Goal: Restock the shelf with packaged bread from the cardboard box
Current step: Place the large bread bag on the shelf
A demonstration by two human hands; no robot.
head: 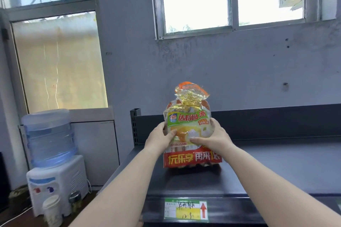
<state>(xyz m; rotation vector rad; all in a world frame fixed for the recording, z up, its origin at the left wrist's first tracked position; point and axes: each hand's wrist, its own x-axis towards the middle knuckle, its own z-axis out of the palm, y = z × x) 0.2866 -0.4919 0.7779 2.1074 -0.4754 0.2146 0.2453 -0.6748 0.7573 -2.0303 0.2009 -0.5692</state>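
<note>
A bag of packaged bread (190,121), with green, yellow and red print and a crinkled gold top, stands upright on the dark top shelf (276,167). My left hand (162,137) grips its left side with the thumb across the front. My right hand (214,138) grips its right side in the same way. The bag's base rests on the shelf surface near the left end. The cardboard box is not in view.
A price label (186,209) sits on the shelf's front edge below the bag. A water dispenser (53,162) with a blue bottle stands on the floor at left, paper cups (52,210) before it. The shelf's back panel (267,121) and a grey wall rise behind.
</note>
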